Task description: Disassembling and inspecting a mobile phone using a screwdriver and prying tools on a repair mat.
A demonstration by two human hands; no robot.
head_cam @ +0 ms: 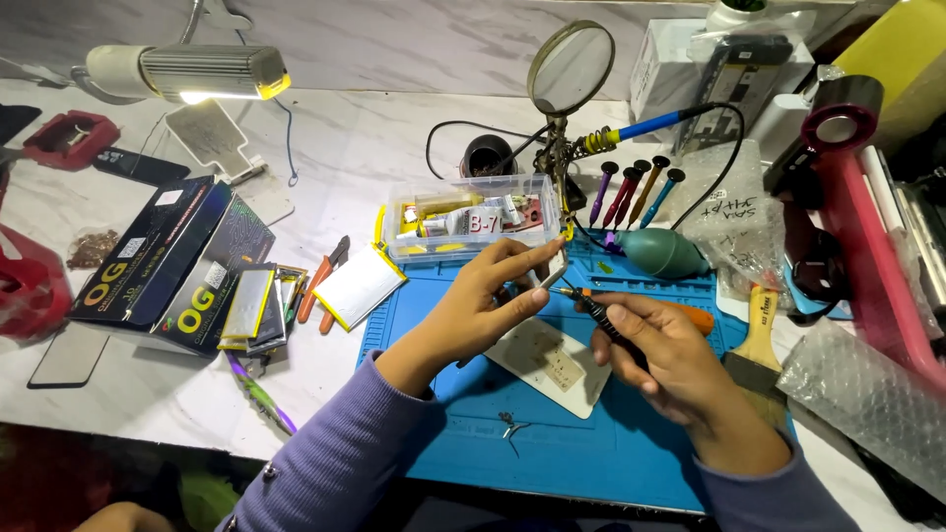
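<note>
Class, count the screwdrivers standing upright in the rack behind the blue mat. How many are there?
4. The screwdrivers stand side by side, leaning, right of the magnifier stand: purple, two dark red, and teal. Others may be hidden behind them.

mat (631, 443): blue | counter (374, 148): white marbled | sleeve (335, 463): purple | screwdriver (616, 325): black, orange | blower bulb (662, 252): teal | brush handle (759, 320): yellow wood
</note>
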